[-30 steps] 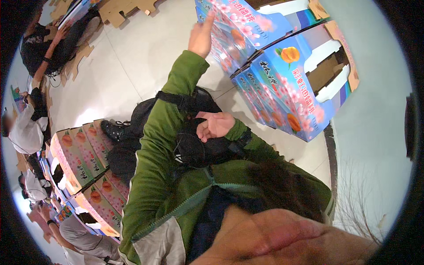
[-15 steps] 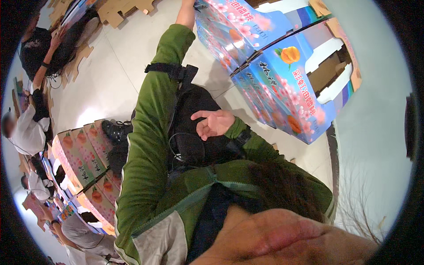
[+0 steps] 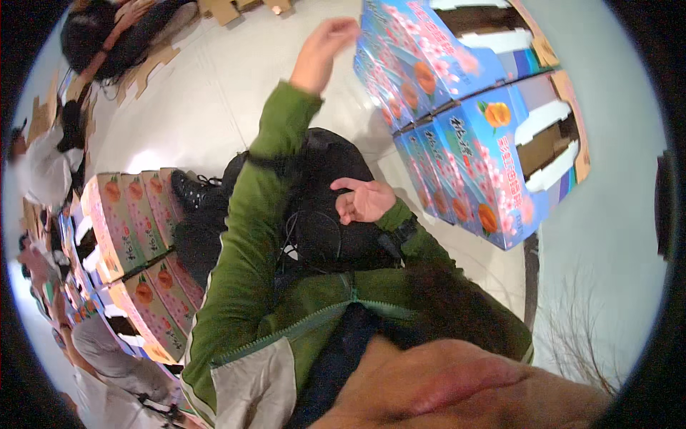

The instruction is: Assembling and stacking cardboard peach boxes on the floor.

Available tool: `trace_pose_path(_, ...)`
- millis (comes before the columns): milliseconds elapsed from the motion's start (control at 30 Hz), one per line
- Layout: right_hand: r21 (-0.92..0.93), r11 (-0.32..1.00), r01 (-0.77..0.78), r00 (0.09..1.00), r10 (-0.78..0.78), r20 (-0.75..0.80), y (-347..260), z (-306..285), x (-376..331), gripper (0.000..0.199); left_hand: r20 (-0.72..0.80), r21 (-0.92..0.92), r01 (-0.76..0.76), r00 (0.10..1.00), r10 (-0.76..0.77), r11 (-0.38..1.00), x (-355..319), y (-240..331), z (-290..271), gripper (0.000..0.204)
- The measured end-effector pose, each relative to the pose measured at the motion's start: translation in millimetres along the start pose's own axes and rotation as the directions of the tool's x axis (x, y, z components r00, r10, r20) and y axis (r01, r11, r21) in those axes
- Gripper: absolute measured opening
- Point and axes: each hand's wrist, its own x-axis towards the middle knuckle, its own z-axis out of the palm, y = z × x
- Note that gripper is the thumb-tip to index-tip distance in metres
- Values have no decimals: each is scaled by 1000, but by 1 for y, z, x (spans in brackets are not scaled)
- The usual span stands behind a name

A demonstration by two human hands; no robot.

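My left hand (image 3: 327, 53) is stretched out at the far middle, slightly blurred, with its fingers extended toward a stack of blue peach cartons (image 3: 421, 61). Its fingertips come up to the side of that stack; whether they touch it I cannot tell. Nothing shows in this hand. A second stack of blue peach cartons (image 3: 471, 161) stands next to the first, nearer to me. Above my lap my right hand (image 3: 368, 200) rests palm up and holds nothing. Its index finger points out and the other fingers curl loosely.
Pink and green peach cartons (image 3: 146, 222) stand stacked at the left, beside my shoe (image 3: 191, 189). A person in black (image 3: 89, 43) sits at the far left near flattened cardboard (image 3: 219, 10). Other people are along the left edge. A pale wall (image 3: 607, 214) rises at the right.
My left hand has drawn back nearer from the far edge and now shows whole beside the blue cartons. The view has shifted a little; my right hand keeps its pose.
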Motion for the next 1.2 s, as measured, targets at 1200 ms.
trace_pose_path(1200, -873, -470, 127, 944, 327, -39, 337, 112, 468, 26, -350, 248, -861, 347, 870, 444, -563, 324, -173, 5)
